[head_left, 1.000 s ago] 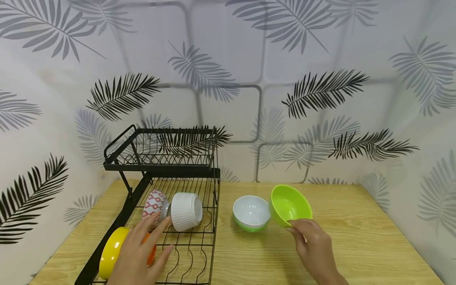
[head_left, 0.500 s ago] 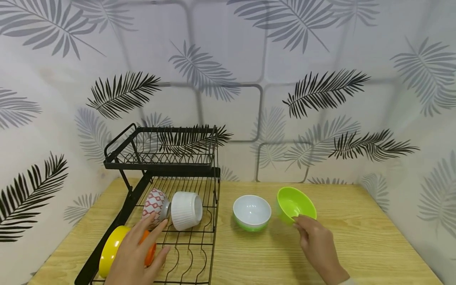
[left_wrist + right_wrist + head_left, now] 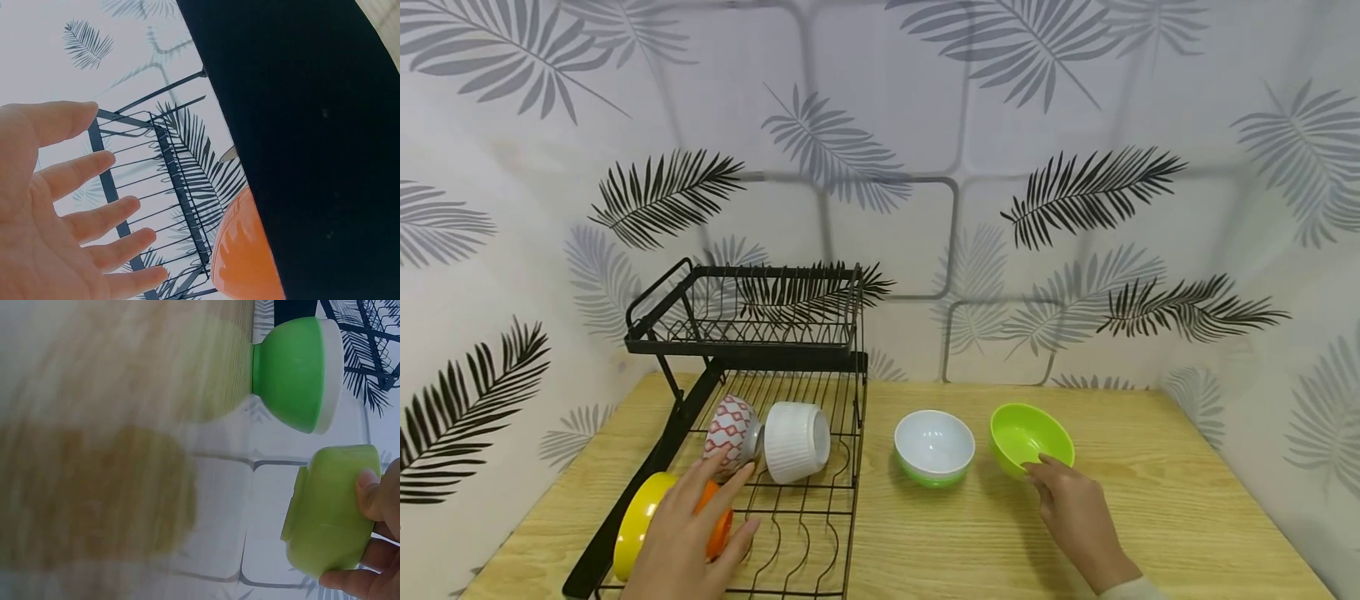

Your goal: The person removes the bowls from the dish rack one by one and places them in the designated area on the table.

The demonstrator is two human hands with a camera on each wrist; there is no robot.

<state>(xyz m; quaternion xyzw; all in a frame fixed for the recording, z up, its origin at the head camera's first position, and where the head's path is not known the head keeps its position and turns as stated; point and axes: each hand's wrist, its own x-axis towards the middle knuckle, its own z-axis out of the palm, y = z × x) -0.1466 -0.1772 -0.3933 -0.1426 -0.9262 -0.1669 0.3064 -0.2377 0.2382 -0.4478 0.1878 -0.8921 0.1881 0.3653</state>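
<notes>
My right hand (image 3: 1075, 508) pinches the near rim of a lime-green bowl (image 3: 1026, 429). In the right wrist view this bowl (image 3: 334, 512) is held with the thumb on its outer wall, and its foot sits farther off the table than that of the bowl beside it. That other bowl (image 3: 934, 446), green outside and white inside, stands upright on the table. Over the dish rack's front left, my left hand (image 3: 688, 525) hovers with spread fingers and holds nothing. Beneath and behind it, partly hidden, are a yellow bowl (image 3: 638, 529) and an orange bowl (image 3: 244, 250).
The black two-tier dish rack (image 3: 745, 346) occupies the table's left side. On its lower tier, a red-patterned bowl (image 3: 727, 429) and a white ribbed bowl (image 3: 793, 442) lie tipped on their sides. A leaf-patterned wall covering (image 3: 880, 100) closes off the back of the wooden table (image 3: 970, 550).
The right hand has moved the lime-green bowl right and away from the white-lined bowl, lowering it and turning it more level. My left hand has stayed nearly still.
</notes>
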